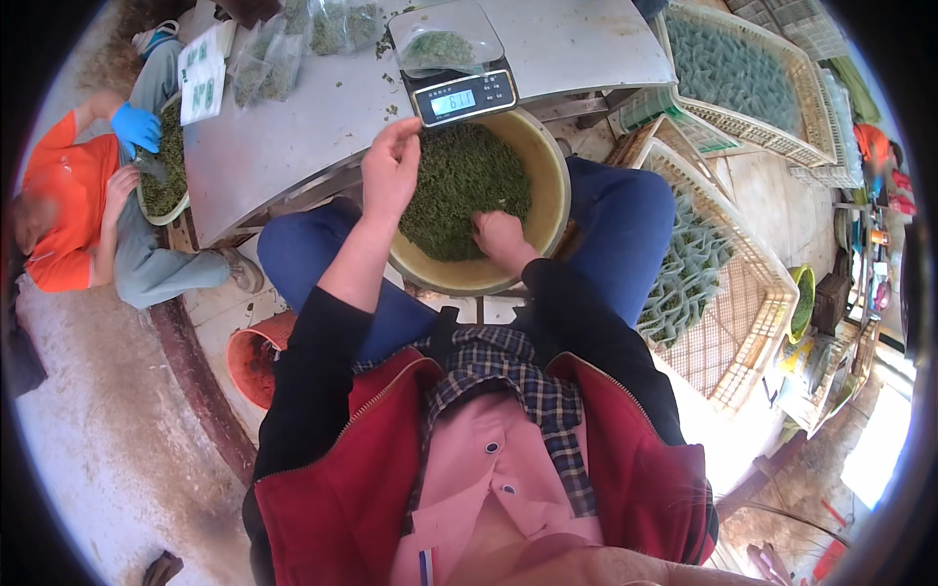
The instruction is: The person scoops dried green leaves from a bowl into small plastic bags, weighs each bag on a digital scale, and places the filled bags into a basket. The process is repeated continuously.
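Observation:
A yellow basin (555, 183) full of small dried green plant pieces (469, 183) sits between my knees. My right hand (502, 238) is in the basin, its fingertips down in the green pieces; whether they grip any is hidden. Above the basin's left side, my left hand (393, 172) has bent fingers, with the fingertips at the near left corner of a digital scale (465, 99). I see nothing clearly held in it. On the scale's platform lies a clear plastic bag (440, 51) with green pieces inside. The scale's display is lit.
The scale stands on a metal table (293, 154) with filled clear bags (267, 69) and printed packets (203, 73). Plastic crates (777, 293) of filled bags stand at right. A red bucket (253, 359) is by my left leg. At left, a gloved co-worker (80, 183) handles another basin (165, 212).

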`<move>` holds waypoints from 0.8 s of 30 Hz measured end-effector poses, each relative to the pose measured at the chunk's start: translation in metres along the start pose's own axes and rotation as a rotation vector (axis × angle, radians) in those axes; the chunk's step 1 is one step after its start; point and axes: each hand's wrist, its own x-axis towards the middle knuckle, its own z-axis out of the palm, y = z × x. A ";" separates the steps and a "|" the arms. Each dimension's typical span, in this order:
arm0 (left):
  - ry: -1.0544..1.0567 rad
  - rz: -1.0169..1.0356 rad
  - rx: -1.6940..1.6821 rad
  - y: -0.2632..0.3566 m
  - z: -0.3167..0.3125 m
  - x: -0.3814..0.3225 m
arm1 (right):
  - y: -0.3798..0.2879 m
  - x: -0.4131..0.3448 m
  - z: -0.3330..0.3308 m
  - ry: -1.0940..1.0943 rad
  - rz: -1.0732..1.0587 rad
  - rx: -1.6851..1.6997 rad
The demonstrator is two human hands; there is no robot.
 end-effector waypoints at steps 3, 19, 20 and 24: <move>-0.147 -0.217 -0.161 -0.013 0.016 -0.013 | -0.023 0.004 -0.062 0.161 0.097 0.364; -0.263 -0.352 -0.198 -0.010 0.032 -0.004 | -0.016 0.048 -0.184 0.889 -0.086 0.525; -0.246 -0.241 -0.141 -0.015 0.033 -0.003 | -0.011 0.060 -0.195 0.936 -0.070 0.517; -0.358 -0.274 -0.316 -0.010 0.037 -0.002 | -0.006 0.108 -0.217 1.094 -0.206 0.290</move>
